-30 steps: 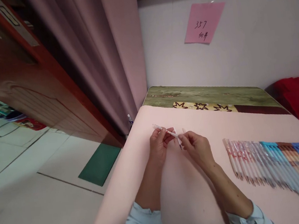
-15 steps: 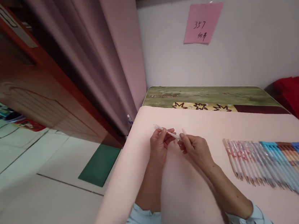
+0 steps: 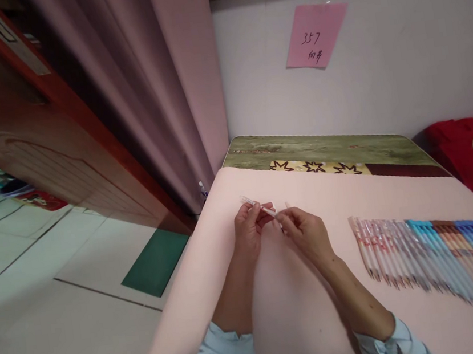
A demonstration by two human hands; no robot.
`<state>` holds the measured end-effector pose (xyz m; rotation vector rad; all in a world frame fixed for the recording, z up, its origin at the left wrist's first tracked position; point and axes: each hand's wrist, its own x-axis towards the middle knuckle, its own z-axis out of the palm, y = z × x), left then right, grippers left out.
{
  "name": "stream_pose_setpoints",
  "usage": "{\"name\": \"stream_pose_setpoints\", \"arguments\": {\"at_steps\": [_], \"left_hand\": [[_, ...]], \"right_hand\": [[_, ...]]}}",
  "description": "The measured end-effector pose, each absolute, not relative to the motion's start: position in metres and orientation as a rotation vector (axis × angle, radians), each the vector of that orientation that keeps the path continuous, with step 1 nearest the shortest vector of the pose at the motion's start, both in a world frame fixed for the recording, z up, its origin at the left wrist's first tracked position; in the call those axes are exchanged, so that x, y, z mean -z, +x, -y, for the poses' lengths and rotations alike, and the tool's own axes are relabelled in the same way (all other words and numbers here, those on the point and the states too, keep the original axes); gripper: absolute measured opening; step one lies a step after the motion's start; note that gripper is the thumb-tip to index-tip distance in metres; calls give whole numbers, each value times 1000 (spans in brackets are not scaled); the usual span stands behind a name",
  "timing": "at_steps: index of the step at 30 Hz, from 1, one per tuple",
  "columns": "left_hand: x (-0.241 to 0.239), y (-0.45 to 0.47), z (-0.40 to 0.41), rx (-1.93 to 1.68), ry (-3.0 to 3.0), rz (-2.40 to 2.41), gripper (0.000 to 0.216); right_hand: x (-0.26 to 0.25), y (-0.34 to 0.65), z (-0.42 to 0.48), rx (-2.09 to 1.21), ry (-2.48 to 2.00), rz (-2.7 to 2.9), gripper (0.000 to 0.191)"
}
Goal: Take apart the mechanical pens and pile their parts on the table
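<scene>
My left hand (image 3: 248, 230) pinches a slim white pen (image 3: 268, 211) by its clear end, which sticks out past the fingertips toward the far left. Closed on the pen's other end, my right hand (image 3: 305, 229) works close beside the left, above the pink table cover. A thin pale piece (image 3: 287, 205) shows just behind the right fingers; whether it is held or lies on the cover I cannot tell. To the right lies a row of pens (image 3: 439, 261) side by side, with clear, light blue, brown and blue tops, tips toward me.
The pink cover (image 3: 288, 320) spreads over a table with a green wood-look edge (image 3: 318, 144). Red cloth (image 3: 470, 154) sits at the right. On the left are a curtain (image 3: 173, 81), a wooden door (image 3: 63, 141) and a green mat (image 3: 156, 261) on the floor.
My right fingers have shifted slightly left along the pen, nearer my left hand. The whole view has moved a little, so the row of pens appears slightly further left.
</scene>
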<state>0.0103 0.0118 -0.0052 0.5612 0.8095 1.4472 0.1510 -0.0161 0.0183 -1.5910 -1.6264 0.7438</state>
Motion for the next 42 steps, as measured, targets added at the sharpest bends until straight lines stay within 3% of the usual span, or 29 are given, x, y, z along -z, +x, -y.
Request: {"name": "stream_pose_setpoints", "arguments": {"at_steps": [5, 12, 20, 27, 42], "left_hand": [[6, 10, -10, -1444, 595, -815, 30], [3, 10, -9, -1438, 622, -828, 30], [2, 10, -9, -1423, 647, -929, 31], [1, 10, -9, -1431, 682, -963, 32], [2, 20, -8, -1338, 935, -1072, 32]], "right_hand": [[-18, 151, 16, -667, -1610, 1668, 31], [-20, 151, 18, -881, -1568, 1683, 46], [-22, 148, 18, -646, -1658, 1687, 25], [-26, 148, 18, -769, -1671, 1730, 27], [-27, 149, 19, -654, -1657, 1754, 17]]}}
